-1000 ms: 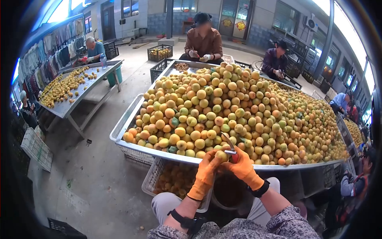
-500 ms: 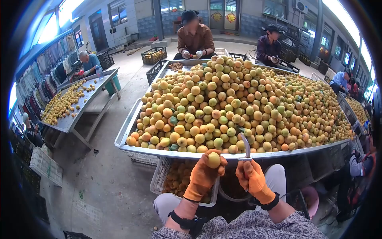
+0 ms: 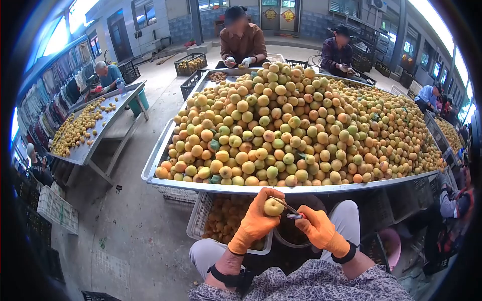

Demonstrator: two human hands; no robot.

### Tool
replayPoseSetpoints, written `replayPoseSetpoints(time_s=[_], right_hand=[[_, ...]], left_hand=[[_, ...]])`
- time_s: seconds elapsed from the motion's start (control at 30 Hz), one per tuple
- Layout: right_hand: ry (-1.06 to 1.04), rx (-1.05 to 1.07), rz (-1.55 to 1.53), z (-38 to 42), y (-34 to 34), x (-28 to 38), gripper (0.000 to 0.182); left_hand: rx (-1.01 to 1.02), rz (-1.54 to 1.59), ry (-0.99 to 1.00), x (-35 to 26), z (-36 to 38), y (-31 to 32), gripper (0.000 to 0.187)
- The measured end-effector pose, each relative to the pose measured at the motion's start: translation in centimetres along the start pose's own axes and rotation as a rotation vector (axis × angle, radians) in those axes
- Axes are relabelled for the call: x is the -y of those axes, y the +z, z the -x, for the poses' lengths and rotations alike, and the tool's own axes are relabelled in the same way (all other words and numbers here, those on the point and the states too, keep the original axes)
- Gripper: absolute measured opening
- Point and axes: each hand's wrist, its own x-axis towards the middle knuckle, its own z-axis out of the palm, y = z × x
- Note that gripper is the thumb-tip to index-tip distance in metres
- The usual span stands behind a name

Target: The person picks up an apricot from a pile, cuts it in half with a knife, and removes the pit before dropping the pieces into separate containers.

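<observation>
Wearing an orange glove, my left hand (image 3: 258,218) is closed around a yellow fruit (image 3: 273,207) in front of the table's near edge. My right hand (image 3: 317,227), also in an orange glove, grips a curved metal tool (image 3: 287,206), whose blade reaches to the fruit's upper side. The tool's handle is mostly hidden in the fingers. Beyond both hands, a large heap of yellow and orange fruits (image 3: 281,135) lies on a metal-edged table (image 3: 216,188).
Below the table edge stand a white crate (image 3: 200,220) of fruit pieces and a round tub (image 3: 296,244). Two people (image 3: 242,42) (image 3: 337,55) sit behind the heap. On the left, another person (image 3: 108,75) is at a second table (image 3: 108,131).
The tool has swung down and left from upright to the fruit. My hands have come closer together. The view has shifted slightly.
</observation>
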Motion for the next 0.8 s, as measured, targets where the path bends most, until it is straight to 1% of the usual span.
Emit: replayPoseSetpoints(time_s=[0.03, 0.1, 0.13, 0.17, 0.2, 0.23, 0.27, 0.3, 0.33, 0.4, 0.43, 0.47, 0.53, 0.67, 0.73, 0.77, 0.8], right_hand=[[0.006, 0.011, 0.037, 0.0, -0.2, 0.0, 0.038], [0.023, 0.023, 0.011, 0.1, -0.3, 0.0, 0.038], [0.039, 0.032, -0.016, 0.2, -0.2, 0.0, 0.038], [0.039, 0.033, -0.016, 0.3, -0.1, -0.6, 0.038], [0.064, 0.019, -0.115, 0.4, 0.1, -1.5, 0.039], [0.088, 0.004, -0.215, 0.5, 0.3, -2.0, 0.039], [0.086, 0.0, -0.218, 0.7, 0.6, -2.0, 0.039], [0.129, -0.02, -0.407, 0.9, 1.0, -1.7, 0.039], [0.174, -0.041, -0.597, 1.0, 1.4, -1.3, 0.04], [0.197, -0.058, -0.666, 1.4, 2.0, 0.1, 0.04], [0.219, -0.067, -0.73, 1.4, 2.2, 0.6, 0.039], [0.217, -0.071, -0.734, 1.3, 2.4, 0.6, 0.039], [0.257, -0.068, -0.761, 1.2, 2.8, 0.6, 0.039], [0.236, -0.056, -0.776, 0.6, 3.3, 0.8, 0.039], [0.166, -0.073, -0.747, 0.3, 3.5, 1.1, 0.04], [0.165, -0.073, -0.745, 0.2, 3.5, 1.1, 0.04], [0.143, -0.082, -0.707, 0.1, 3.5, 1.0, 0.041]], left_hand=[[-0.002, 0.001, 0.0, -0.4, 0.0, 0.0, 0.046], [0.089, 0.197, -0.096, -1.1, 0.2, -0.1, 0.049], [0.088, 0.198, -0.097, -0.9, 0.2, -0.2, 0.049], [0.118, 0.457, -0.142, -0.7, 0.3, -0.2, 0.048], [0.149, 0.716, -0.186, -0.5, 0.3, -0.3, 0.048], [0.15, 0.713, -0.186, -0.4, 0.2, -0.3, 0.048], [0.18, 0.923, -0.169, -0.3, 0.1, -0.1, 0.048], [0.211, 1.133, -0.153, -0.1, 0.0, 0.0, 0.048], [0.217, 1.131, -0.158, 0.0, 0.0, 0.2, 0.048], [0.08, 1.189, -0.107, 0.4, 0.0, 0.4, 0.053], [0.005, 1.152, -0.049, 1.4, -0.2, 0.5, 0.054], [0.009, 1.148, -0.052, 1.6, -0.2, 0.5, 0.054], [-0.085, 1.11, -0.048, 1.9, -0.1, 0.4, 0.055], [-0.013, 1.076, -0.004, 1.9, -0.2, 0.1, 0.061], [-0.027, 1.111, -0.077, 1.7, -0.3, 0.1, 0.066], [-0.026, 1.112, -0.075, 1.3, -0.3, 0.0, 0.066], [0.02, 1.111, -0.075, 0.7, -0.3, 0.0, 0.067]])
